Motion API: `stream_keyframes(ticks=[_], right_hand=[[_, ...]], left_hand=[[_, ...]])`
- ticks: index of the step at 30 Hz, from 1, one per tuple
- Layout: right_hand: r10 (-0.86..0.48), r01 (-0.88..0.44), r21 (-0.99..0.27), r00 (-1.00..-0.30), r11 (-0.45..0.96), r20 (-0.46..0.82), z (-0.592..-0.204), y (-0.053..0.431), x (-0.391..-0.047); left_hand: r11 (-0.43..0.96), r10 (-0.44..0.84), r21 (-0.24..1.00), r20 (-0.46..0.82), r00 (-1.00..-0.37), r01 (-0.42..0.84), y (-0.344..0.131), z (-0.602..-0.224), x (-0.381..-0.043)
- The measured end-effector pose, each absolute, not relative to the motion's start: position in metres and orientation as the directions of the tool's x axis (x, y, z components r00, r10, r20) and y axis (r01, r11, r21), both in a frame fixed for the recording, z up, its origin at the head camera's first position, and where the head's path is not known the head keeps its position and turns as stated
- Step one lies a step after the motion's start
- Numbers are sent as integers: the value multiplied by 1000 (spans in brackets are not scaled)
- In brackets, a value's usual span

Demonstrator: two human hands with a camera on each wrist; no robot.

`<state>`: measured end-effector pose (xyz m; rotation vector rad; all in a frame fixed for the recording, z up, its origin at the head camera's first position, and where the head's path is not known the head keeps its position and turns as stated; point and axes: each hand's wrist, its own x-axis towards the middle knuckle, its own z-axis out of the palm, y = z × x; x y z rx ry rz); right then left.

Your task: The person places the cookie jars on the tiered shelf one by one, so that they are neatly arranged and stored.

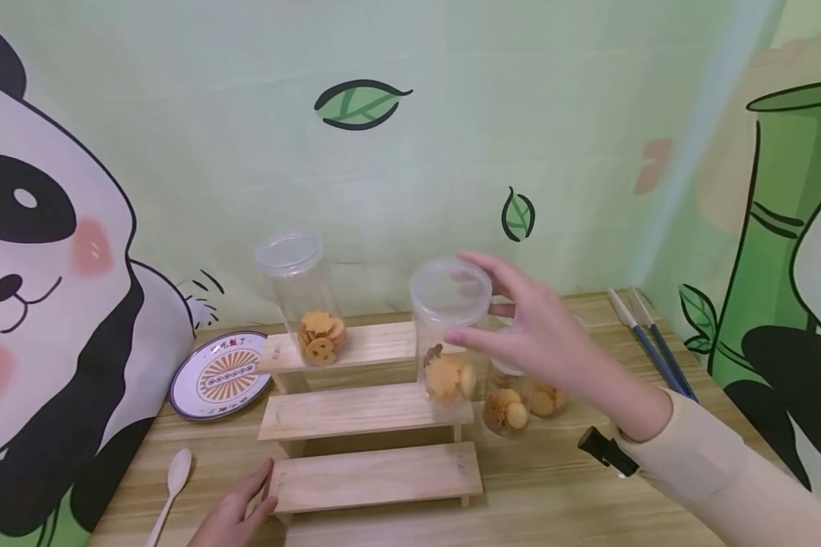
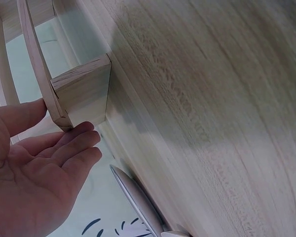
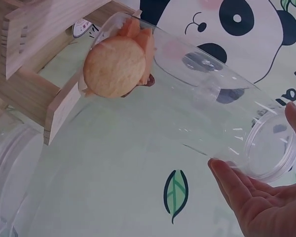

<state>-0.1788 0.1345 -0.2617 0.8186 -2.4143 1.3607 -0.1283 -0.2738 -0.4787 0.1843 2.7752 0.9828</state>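
Note:
My right hand (image 1: pixel 530 315) grips a tall clear lidded jar (image 1: pixel 438 334) near its top, thumb on one side and fingers on the other. Cookies (image 3: pixel 114 67) lie in the jar's bottom, which overlaps the right end of the wooden three-step rack (image 1: pixel 376 475) in the head view. At the rack's lowest step, my left hand (image 1: pixel 236 513) pinches the left end of the board, with the thumb and fingers (image 2: pixel 81 143) on opposite faces. A second tall jar (image 1: pixel 301 292) with cookies stands on the left of the top step.
Two shorter cookie jars (image 1: pixel 506 406) stand on the table right of the rack. To the left are a patterned plate (image 1: pixel 185 365) and a pale spoon (image 1: pixel 178 475). Two blue-handled utensils (image 1: pixel 650 349) lie at the back right. A panda-printed cloth (image 1: pixel 438 152) hangs behind.

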Motion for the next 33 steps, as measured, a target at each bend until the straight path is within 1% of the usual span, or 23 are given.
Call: stream_keyframes(ticks=[8,18,22,27,33], right_hand=[[-376,-616,-662,-787,426,490,-257,120,-204],[-400,-621,-650,-782,437,478,-254,100,-232],[-393,-608,-638,-793,473,465,-256,93,-240],[-369,-564,-662,-825,492,429,-258,88,-250],[-348,-544,-667,-839,508,419,-261,87,-259]], left_hand=[[771,195,634,-155,-968,54,-275,-481,-128],[755,223,651,-140,-965,80,-277,-483,-128],[759,220,647,-142,-965,78,-276,-483,-129],[757,212,650,-153,-965,63,-275,-482,-130],[763,206,643,-149,-967,63,-275,-480,-131]])
